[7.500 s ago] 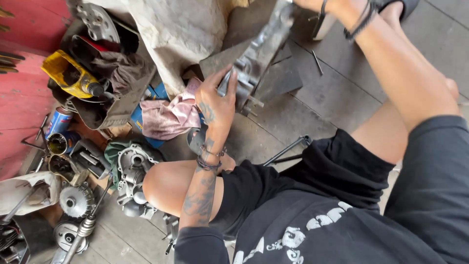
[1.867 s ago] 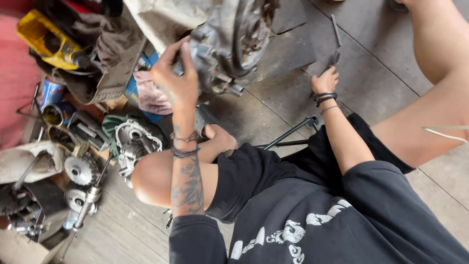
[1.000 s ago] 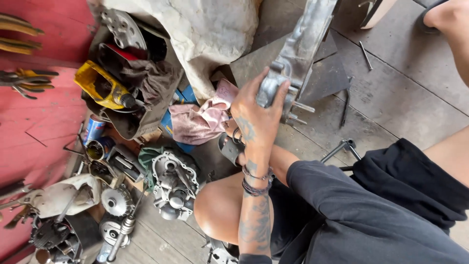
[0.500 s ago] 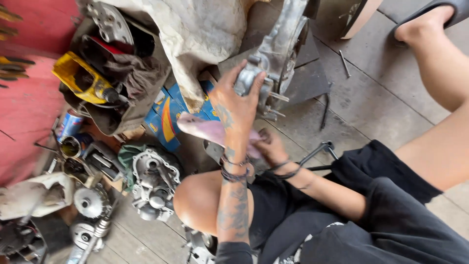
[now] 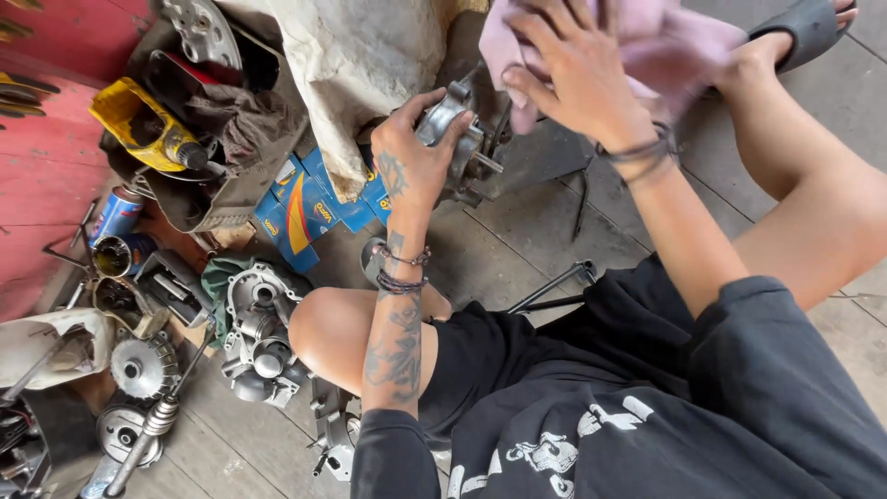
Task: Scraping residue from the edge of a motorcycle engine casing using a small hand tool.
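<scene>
At top centre of the frame our left hand (image 5: 416, 157) grips a grey metal engine casing (image 5: 462, 139) while our right hand (image 5: 577, 69) presses a pink rag (image 5: 684, 46) over it, hiding its top, with a yellow oil bottle (image 5: 139, 129), blue boxes (image 5: 300, 203) and engine parts (image 5: 254, 333) crowding the left.

Grey plank floor (image 5: 517, 249), worn and stained. On it at the left lies a heap of parts: a grey engine case (image 5: 259, 333) on a green rag (image 5: 217, 277), round clutch parts (image 5: 139, 365), a steel shaft (image 5: 152, 420), a blue can (image 5: 115, 214) and a white plastic cover (image 5: 46, 346). Blue boxes (image 5: 305, 208) lie just beside a dirty cloth sack (image 5: 356, 74). A black tray (image 5: 199, 176) holds a yellow bottle (image 5: 139, 129). A bent metal rod (image 5: 554, 288) lies near the middle
</scene>
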